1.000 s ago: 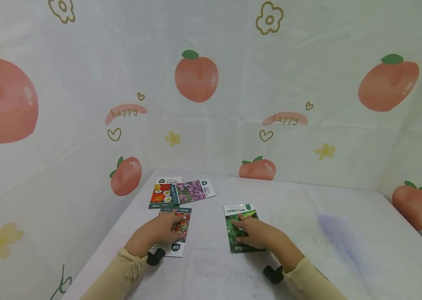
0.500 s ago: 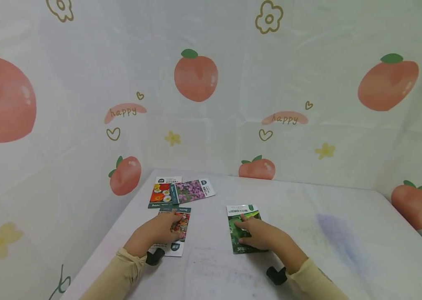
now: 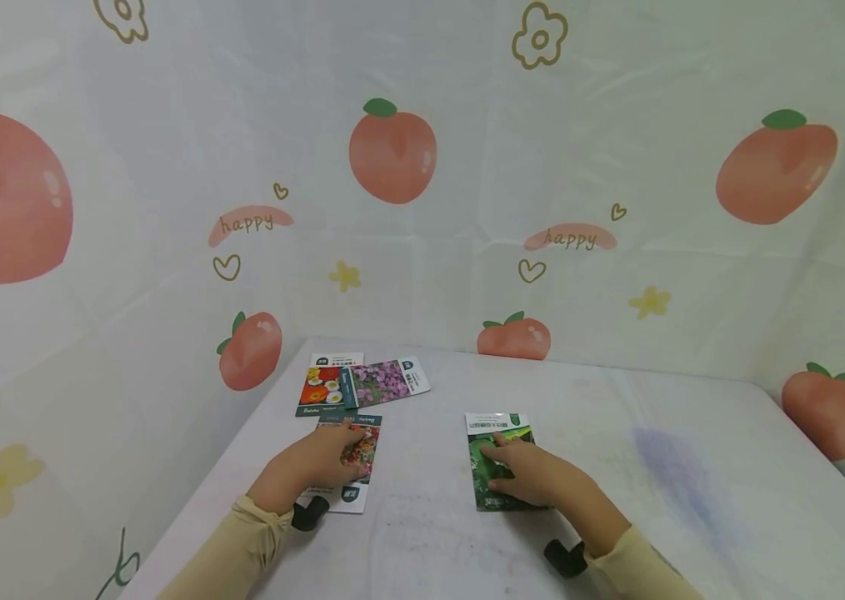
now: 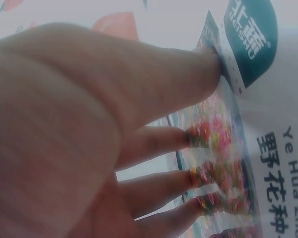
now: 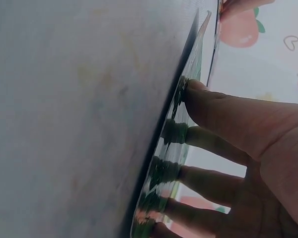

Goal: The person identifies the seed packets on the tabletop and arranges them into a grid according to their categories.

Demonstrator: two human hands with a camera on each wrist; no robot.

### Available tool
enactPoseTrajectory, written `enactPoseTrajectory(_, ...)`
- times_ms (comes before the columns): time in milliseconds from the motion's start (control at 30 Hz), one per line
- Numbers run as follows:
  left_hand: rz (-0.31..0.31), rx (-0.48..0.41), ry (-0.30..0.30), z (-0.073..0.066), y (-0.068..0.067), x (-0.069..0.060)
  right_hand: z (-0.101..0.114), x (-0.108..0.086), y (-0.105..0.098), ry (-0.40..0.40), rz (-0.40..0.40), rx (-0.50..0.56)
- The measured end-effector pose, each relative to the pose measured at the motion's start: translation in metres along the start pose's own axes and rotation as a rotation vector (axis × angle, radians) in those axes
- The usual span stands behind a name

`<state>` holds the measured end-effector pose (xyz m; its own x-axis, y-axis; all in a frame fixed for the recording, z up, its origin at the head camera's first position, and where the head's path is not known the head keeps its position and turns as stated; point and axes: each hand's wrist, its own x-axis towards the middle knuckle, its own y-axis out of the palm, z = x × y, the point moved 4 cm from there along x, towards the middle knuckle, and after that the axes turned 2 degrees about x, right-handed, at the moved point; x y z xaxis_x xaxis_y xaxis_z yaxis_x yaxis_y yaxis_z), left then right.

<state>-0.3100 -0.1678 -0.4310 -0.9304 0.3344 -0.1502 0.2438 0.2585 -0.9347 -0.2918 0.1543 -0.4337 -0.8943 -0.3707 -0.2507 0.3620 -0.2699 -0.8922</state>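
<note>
White sheeting (image 3: 452,250) printed with peaches backs the pale surface (image 3: 426,525) on my head feed. Just right of the middle, I see the person's right grip (image 3: 531,473), fingers spread apart, tips resting on a green packet (image 3: 481,471) that lies on the surface. Off to the left, the left grip (image 3: 317,460) is spread too, thumb and fingertips touching a red-flowered packet (image 3: 369,456). Just beyond it, far left, a purple-flowered packet (image 3: 383,383) overlaps an orange-and-white-flowered packet (image 3: 321,389). Over on the right, I see a bluish stain (image 3: 681,475).
</note>
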Motion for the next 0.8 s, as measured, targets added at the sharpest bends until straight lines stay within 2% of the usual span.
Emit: enactPoseTrajectory(800,0.004,0.009,-0.022,0.000,0.001,0.000,-0.024,-0.019,0.001,0.053,-0.024,0.016)
